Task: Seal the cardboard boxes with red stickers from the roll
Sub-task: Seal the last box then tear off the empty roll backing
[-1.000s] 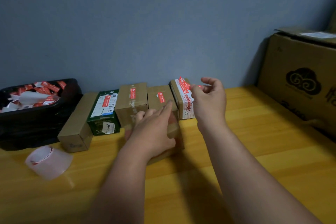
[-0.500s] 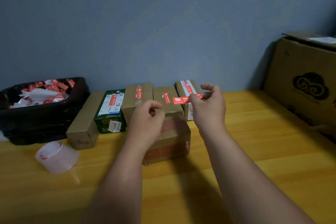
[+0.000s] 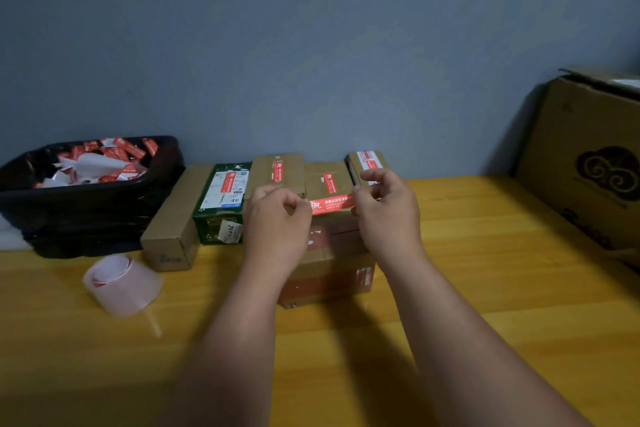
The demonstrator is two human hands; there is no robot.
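Both hands are up over the front box (image 3: 332, 263), and a red sticker (image 3: 331, 204) is stretched flat between them: the left hand (image 3: 277, 222) pinches its left end with curled fingers, the right hand (image 3: 384, 208) pinches the right end, thumb and fingers bent round it. The sticker hangs just above the box top, and whether it touches the cardboard I cannot tell. Beyond the hands, a row of boxes (image 3: 277, 173) stands along the wall, several carrying red stickers on top, with a green box (image 3: 221, 198) among them. Left of the left hand lies the roll (image 3: 121, 284) on the table (image 3: 485, 288), and further left sits a black bin (image 3: 86, 198) of red and white scraps. Far right of the right hand stands a big carton (image 3: 588, 163).
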